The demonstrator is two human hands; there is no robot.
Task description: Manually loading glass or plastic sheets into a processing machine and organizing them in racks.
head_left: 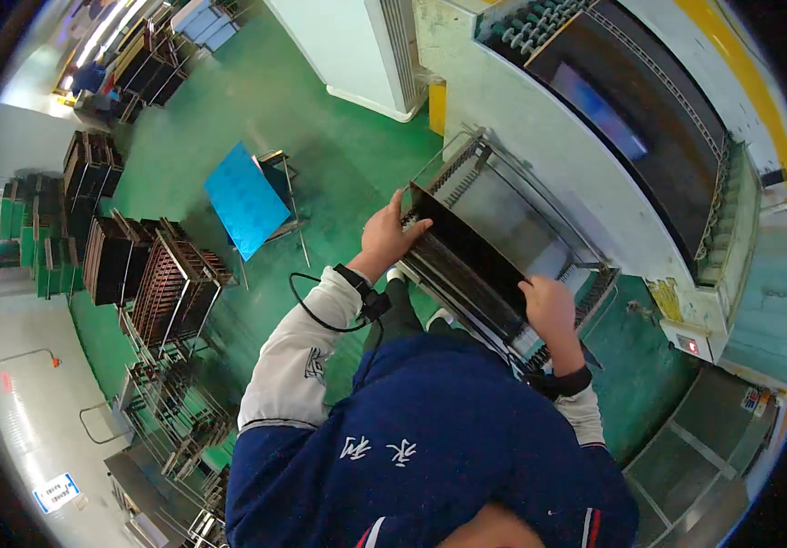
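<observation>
In front of me stands a metal slotted rack (608, 279) with coil-like dividers along its ends. Several thin dark boards stand on edge in its near part. The foremost visible dark board (476, 256) spans the rack, and I hold it by its two ends. My left hand (392, 239) is closed at its left end, thumb along the top edge. My right hand (550, 310) pinches the right end, its fingertips partly hidden behind the board. How deep the board sits in the slots is hidden.
Right of the rack is a pale machine (540, 169) with a roller conveyor carrying a dark panel (631, 110). A blue sheet (247, 201) lies on a small stand to the left. Board-filled racks (179, 283) line the far left. A white cabinet (348, 46) stands ahead.
</observation>
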